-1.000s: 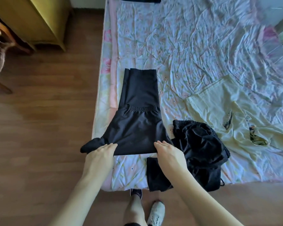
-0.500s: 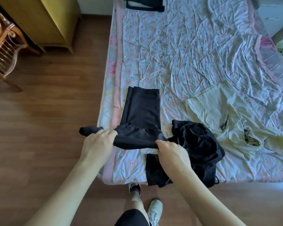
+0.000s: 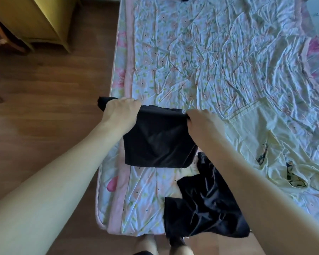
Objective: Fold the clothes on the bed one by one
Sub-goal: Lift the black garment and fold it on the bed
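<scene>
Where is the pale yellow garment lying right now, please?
In the head view, the pale yellow garment lies spread on the bed's right side, beside the crumpled black clothes.

The bed, under a wrinkled flower sheet, fills the upper right of the frame. On it lie a pale yellow garment at right, a crumpled black garment at lower centre, and folded black trousers at centre.

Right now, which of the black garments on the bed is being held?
The folded black garment near the bed's left edge: left hand and right hand grip its top corners. The crumpled black pile near the foot lies untouched.
</scene>
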